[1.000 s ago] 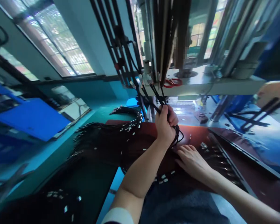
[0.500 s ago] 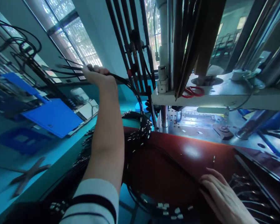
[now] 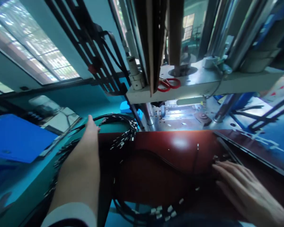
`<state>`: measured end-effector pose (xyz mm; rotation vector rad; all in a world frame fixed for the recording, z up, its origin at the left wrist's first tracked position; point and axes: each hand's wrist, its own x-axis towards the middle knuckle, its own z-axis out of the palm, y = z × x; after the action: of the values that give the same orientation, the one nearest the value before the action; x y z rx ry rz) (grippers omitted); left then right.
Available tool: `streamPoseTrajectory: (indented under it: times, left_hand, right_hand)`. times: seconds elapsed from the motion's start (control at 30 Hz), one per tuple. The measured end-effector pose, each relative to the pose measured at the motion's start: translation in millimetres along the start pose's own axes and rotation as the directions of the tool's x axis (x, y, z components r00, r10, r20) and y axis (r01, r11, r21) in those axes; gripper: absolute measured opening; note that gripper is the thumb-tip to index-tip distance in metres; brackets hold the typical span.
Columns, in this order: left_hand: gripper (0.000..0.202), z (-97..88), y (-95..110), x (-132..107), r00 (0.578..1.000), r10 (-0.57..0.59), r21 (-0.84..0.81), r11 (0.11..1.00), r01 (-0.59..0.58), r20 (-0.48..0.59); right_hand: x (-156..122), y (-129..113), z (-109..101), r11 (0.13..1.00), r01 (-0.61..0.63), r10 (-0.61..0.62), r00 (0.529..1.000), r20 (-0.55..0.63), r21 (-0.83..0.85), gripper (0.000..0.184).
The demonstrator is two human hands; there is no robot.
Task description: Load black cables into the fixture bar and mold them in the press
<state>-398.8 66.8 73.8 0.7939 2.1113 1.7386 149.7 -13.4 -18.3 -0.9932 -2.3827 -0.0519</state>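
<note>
My left hand (image 3: 92, 125) is closed around a bundle of black cables at the left, low over the teal surface. The black cables (image 3: 115, 116) curve from it into a coil with many small white tags or ends. At the right, my right hand (image 3: 241, 181) is held over the red-brown tabletop (image 3: 156, 179), its fingers stretched out and close together. Small shiny metal ends (image 3: 216, 158) lie by its fingertips. A thin dark cable (image 3: 163, 160) runs across the table toward this hand; whether they touch cannot be seen. White-tagged cable ends (image 3: 158, 212) hang at the near edge.
Behind the table stands a press-like machine with a white plate (image 3: 142, 94), metal columns and a lit metal bed (image 3: 180, 113). Red-handled scissors (image 3: 169, 84) lie on the plate. A blue panel (image 3: 19, 137) is at the left. A dark metal rail (image 3: 228, 149) lies at the right.
My left hand has come down with the cable bundle from high up to near the teal surface. My right hand has lifted its fingers and shifted right. The view has turned right.
</note>
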Motion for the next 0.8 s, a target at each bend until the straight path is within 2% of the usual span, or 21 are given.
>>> streamPoseTrajectory:
  times: [0.07, 0.13, 0.17, 0.2, 0.23, 0.27, 0.3, 0.33, 0.37, 0.4, 0.43, 0.47, 0.53, 0.63, 0.7, 0.8]
  left_hand:
    - [0.031, -5.3, -6.3, -3.6, 0.994, -0.110, 0.143, 0.983, 0.113, -0.026]
    - [0.027, -3.3, -6.6, -15.2, 0.990, -0.135, 0.236, 0.962, 0.139, -0.034]
    - [0.020, 0.4, -5.5, -27.1, 0.994, -0.111, 0.272, 0.957, 0.105, 0.005]
    - [0.011, 5.5, -4.4, -44.2, 0.994, -0.059, 0.312, 0.950, 0.027, 0.093]
    - [0.004, 11.7, -3.7, -66.4, 0.970, 0.006, 0.338, 0.937, -0.089, 0.241]
    - [0.012, 18.4, -3.9, -93.1, 0.881, 0.107, 0.365, 0.882, -0.298, 0.461]
    - [0.022, 25.5, -5.6, -122.8, 0.697, 0.185, 0.325, 0.783, -0.531, 0.693]
    - [0.035, 32.9, -8.6, -153.8, 0.407, 0.222, 0.177, 0.649, -0.740, 0.886]
    - [0.047, 40.3, -13.1, -183.7, 0.197, 0.247, 0.050, 0.500, -0.865, 0.949]
    - [0.051, 47.7, -18.5, -210.7, 0.107, 0.272, 0.001, 0.362, -0.932, 0.956]
    - [0.049, 55.1, -24.3, -233.4, 0.037, 0.270, -0.031, 0.244, -0.969, 0.962]
    - [0.043, 62.1, -30.1, -250.9, -0.002, 0.268, -0.046, 0.156, -0.987, 0.963]
    - [0.029, 74.3, -39.0, -270.9, -0.045, 0.250, -0.059, 0.049, -0.997, 0.967]
    - [0.019, 86.4, -41.8, -278.0, -0.100, 0.228, -0.105, 0.010, -0.994, 0.969]
    - [0.020, 90.9, -37.2, -279.2, -0.122, 0.226, -0.127, 0.008, -0.992, 0.966]
    - [0.022, 94.2, -25.1, -281.6, -0.122, 0.212, -0.126, 0.007, -0.992, 0.970]
  right_hand:
    - [-31.5, 21.0, -16.7, 0.983, -0.168, 0.172, 0.984, 0.047, -0.079, 0.037]
    - [-61.9, 34.5, -30.9, 0.943, -0.300, 0.317, 0.941, 0.117, -0.145, 0.041]
    - [-74.1, 37.4, -36.1, 0.927, -0.343, 0.366, 0.916, 0.162, -0.153, 0.045]
    - [-83.4, 37.9, -39.5, 0.915, -0.376, 0.399, 0.894, 0.204, -0.144, 0.049]
    - [-89.2, 36.6, -41.4, 0.908, -0.401, 0.419, 0.874, 0.246, -0.125, 0.052]
    - [-91.8, 34.2, -41.9, 0.901, -0.420, 0.432, 0.857, 0.280, -0.107, 0.051]
    - [-91.2, 31.3, -41.4, 0.894, -0.438, 0.445, 0.841, 0.308, -0.096, 0.047]
    - [-88.2, 28.5, -40.6, 0.885, -0.456, 0.459, 0.825, 0.331, -0.092, 0.042]
    - [-83.4, 26.3, -39.9, 0.875, -0.475, 0.475, 0.807, 0.350, -0.093, 0.037]
    - [-77.5, 24.8, -39.8, 0.863, -0.496, 0.493, 0.788, 0.369, -0.094, 0.034]
    - [-71.1, 24.2, -40.5, 0.849, -0.519, 0.511, 0.762, 0.397, -0.098, 0.031]
    - [-64.6, 24.7, -42.1, 0.835, -0.541, 0.528, 0.735, 0.427, -0.102, 0.028]
    - [-52.3, 29.2, -47.1, 0.799, -0.591, 0.563, 0.672, 0.481, -0.111, 0.021]
    - [-34.6, 45.9, -55.5, 0.711, -0.694, 0.649, 0.586, 0.485, -0.113, 0.015]
    - [-19.8, 62.3, -59.8, 0.683, -0.722, 0.683, 0.581, 0.443, -0.107, 0.013]
    - [13.1, 87.0, -61.5, 0.729, -0.677, 0.659, 0.652, 0.374, -0.103, 0.014]
